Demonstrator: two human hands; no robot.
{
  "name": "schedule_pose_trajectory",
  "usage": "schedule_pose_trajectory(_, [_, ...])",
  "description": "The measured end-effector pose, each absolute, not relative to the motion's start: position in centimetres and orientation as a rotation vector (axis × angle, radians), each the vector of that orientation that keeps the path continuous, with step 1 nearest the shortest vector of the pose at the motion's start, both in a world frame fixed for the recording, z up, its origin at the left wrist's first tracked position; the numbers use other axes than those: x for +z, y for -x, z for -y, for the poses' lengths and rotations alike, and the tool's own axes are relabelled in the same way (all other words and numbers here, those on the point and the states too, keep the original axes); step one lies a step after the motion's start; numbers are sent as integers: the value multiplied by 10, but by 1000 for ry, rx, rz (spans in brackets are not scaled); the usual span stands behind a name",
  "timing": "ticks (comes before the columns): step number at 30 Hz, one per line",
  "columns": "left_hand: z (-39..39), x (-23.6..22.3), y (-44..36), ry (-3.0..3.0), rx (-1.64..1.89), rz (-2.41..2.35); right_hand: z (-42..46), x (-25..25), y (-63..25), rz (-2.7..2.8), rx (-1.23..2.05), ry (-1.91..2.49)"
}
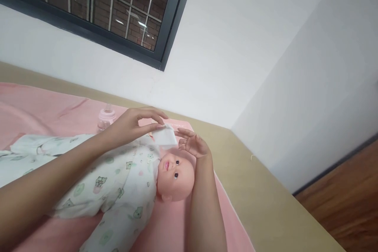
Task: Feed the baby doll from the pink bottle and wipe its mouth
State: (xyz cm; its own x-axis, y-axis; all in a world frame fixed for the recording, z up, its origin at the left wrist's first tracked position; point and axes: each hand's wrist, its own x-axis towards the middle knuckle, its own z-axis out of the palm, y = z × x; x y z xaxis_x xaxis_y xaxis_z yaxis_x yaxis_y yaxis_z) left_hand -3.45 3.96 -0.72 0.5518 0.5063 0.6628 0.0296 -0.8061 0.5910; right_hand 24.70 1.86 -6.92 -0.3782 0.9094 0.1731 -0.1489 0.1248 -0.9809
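A baby doll [174, 173] in a white patterned sleepsuit lies on its back on a pink blanket [35, 106], head toward the right. My left hand [132, 124] hovers above the doll's chest and pinches a small white folded cloth [165, 137] between thumb and fingers. My right hand [193, 143] is just beyond the doll's head, palm up, fingers loosely spread, its fingertips close to the cloth. My right forearm runs up alongside the doll's head.
A pale pink baby bottle [106, 118] stands on the blanket behind my left wrist. The blanket covers a beige table [260, 189] set in a white wall corner under a dark-framed window [97, 12]. Wooden floor [348, 204] shows at right.
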Motion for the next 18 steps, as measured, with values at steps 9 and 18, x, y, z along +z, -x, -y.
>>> schedule_pose_trajectory(9, [-37, -5, 37, -1559, 622, -265, -28, -134, -262, 1007, 1486, 802])
schedule_pose_trajectory(18, [-36, -9, 30, -1394, 467, -384, -29, -135, -254, 1002, 1429, 989])
